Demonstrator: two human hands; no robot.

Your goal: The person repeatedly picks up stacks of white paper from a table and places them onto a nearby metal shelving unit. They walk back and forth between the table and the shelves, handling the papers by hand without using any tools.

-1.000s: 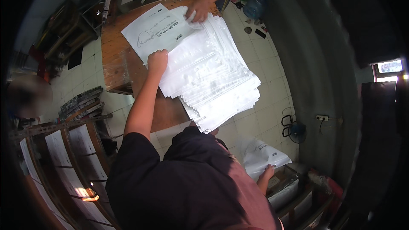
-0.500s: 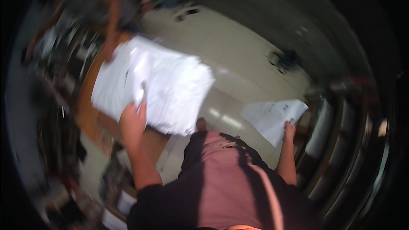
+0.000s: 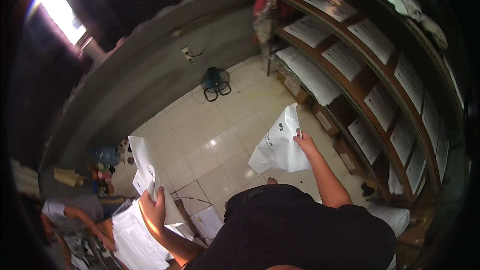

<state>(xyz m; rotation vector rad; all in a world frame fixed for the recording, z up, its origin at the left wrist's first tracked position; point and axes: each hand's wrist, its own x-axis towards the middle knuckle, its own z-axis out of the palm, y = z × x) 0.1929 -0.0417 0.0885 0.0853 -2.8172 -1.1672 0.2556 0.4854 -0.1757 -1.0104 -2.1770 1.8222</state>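
Observation:
My right hand (image 3: 306,144) grips a white plastic bag (image 3: 282,142) with dark print by its edge. The bag hangs loosely over the tiled floor, in front of the shelves. Lower left, my left hand (image 3: 153,209) is closed on another white plastic bag (image 3: 142,162), whose upper part stands up and bends beyond my fingers. Just beneath that hand lies a large pile of flat white bags (image 3: 132,235), partly covered by my forearm. A co-worker's hand (image 3: 106,242) is close to the pile's left side.
A tall rack (image 3: 320,50) along the right holds stacks of white packages. Cardboard boxes (image 3: 345,152) sit beneath its lowest shelf. Ahead, a small fan (image 3: 216,82) stands on the floor by the grey wall (image 3: 165,80). Water bottles (image 3: 107,156) are at the left.
My view has swung right, so the pile now appears lower left and the rack fills the right side. Both hands still hold their white bags.

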